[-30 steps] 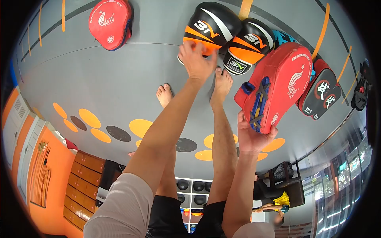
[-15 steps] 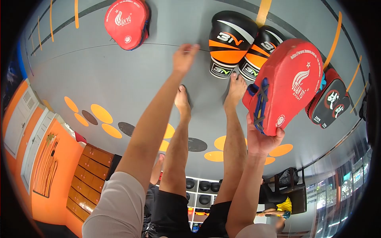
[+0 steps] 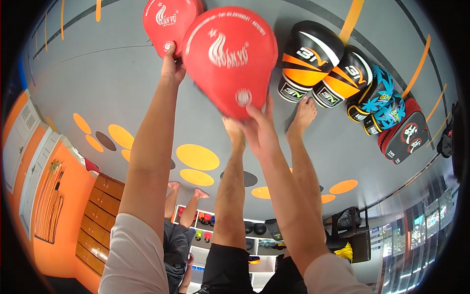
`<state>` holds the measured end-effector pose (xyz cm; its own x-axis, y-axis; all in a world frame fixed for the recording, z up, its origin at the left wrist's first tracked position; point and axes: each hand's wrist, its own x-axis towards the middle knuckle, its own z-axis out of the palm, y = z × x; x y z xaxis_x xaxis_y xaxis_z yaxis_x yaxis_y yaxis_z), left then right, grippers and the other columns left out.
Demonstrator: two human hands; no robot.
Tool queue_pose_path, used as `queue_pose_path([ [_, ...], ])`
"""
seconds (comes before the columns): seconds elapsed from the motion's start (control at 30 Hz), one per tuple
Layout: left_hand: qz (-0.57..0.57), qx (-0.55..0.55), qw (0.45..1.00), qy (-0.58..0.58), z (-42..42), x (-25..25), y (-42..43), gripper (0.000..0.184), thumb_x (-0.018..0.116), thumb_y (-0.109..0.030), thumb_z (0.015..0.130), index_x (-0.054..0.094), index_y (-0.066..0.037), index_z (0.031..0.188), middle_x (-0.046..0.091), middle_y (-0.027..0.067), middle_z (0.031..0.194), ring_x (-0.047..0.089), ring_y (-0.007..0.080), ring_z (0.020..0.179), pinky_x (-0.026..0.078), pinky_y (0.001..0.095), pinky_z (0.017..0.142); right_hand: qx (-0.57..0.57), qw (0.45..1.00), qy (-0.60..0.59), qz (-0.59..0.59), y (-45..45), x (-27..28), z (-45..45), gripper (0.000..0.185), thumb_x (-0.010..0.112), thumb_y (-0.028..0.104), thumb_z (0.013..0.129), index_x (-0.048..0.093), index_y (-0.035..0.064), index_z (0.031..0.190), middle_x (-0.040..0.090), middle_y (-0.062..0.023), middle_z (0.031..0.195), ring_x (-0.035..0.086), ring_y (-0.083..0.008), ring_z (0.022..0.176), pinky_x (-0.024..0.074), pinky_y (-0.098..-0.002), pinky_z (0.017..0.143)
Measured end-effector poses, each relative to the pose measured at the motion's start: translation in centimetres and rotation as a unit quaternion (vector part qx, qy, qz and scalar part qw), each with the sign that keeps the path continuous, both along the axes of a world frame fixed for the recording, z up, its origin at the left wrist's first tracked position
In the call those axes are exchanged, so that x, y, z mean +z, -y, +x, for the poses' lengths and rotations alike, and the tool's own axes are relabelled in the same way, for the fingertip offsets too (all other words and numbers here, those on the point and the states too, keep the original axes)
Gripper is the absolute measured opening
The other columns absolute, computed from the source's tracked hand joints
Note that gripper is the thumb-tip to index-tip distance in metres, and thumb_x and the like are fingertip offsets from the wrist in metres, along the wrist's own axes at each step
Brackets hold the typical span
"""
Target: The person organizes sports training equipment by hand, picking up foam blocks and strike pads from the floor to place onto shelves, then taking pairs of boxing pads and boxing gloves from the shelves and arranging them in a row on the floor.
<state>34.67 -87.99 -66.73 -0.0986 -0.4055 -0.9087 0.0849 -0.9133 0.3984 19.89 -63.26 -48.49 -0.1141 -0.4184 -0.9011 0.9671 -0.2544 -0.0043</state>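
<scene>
My left hand (image 3: pixel 171 67) grips the lower edge of a red focus mitt (image 3: pixel 169 22) at the upper left, thumb on its face. Another red focus mitt (image 3: pixel 227 61), closer to the camera, is held up by its bottom end in my right hand (image 3: pixel 259 128). Both mitts carry white lettering and a flame-like logo. The nearer mitt overlaps the right side of the farther one. Fingers behind the mitts are partly hidden. Right of my right hand lie black, orange and white boxing gloves (image 3: pixel 313 51) on the floor.
Blue-patterned gloves (image 3: pixel 382 90) and a black-and-red kick pad (image 3: pixel 406 134) lie farther right on the grey floor mat (image 3: pixel 107 73). Below are shelves (image 3: pixel 264 264), another person's legs (image 3: pixel 174 201) and a dark chair (image 3: pixel 361 245). Wooden lockers (image 3: pixel 100 215) stand at lower left.
My right hand has carried its mitt left, beside the other one. My left hand has reached up and left and taken hold of the second mitt. Blue-patterned gloves now show fully.
</scene>
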Motion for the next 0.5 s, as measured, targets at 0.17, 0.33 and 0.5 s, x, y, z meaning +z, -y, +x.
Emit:
queue_pose_path([
  [0.17,0.006,-0.012,0.999,0.037,-0.3,3.2,-0.7,0.060,0.066,-0.029,0.089,0.036,-0.001,0.133,0.045,0.0145,0.133,0.052,0.0285,0.118,0.049,0.0399,0.101,-0.028,0.997,-0.009,0.073,3.9,-9.0,2.8,0.085,0.066,0.006,0.086,0.009,0.0281,0.144,0.028,-0.0056,0.145,0.034,-0.0279,0.132,0.0333,-0.0540,0.106],
  [0.33,-0.041,-0.125,0.990,0.042,-0.2,2.9,-6.3,0.060,0.063,-0.039,0.090,0.041,-0.003,0.132,0.054,0.0140,0.127,0.055,0.0285,0.115,0.048,0.0348,0.101,-0.131,0.986,-0.006,0.103,3.6,-12.5,4.7,0.096,0.068,0.006,0.085,0.001,0.0356,0.147,0.021,-0.0051,0.150,0.034,-0.0313,0.131,0.0361,-0.0530,0.106],
  [0.5,-0.015,0.004,0.999,0.048,-0.1,2.3,-8.6,0.066,0.064,-0.041,0.089,0.028,-0.010,0.135,0.039,0.0113,0.138,0.049,0.0294,0.120,0.050,0.0393,0.098,0.041,0.994,0.013,0.103,-3.7,-8.4,4.5,0.090,0.063,0.007,0.086,0.003,0.0294,0.149,0.017,-0.0088,0.153,0.038,-0.0299,0.130,0.0412,-0.0478,0.103],
])
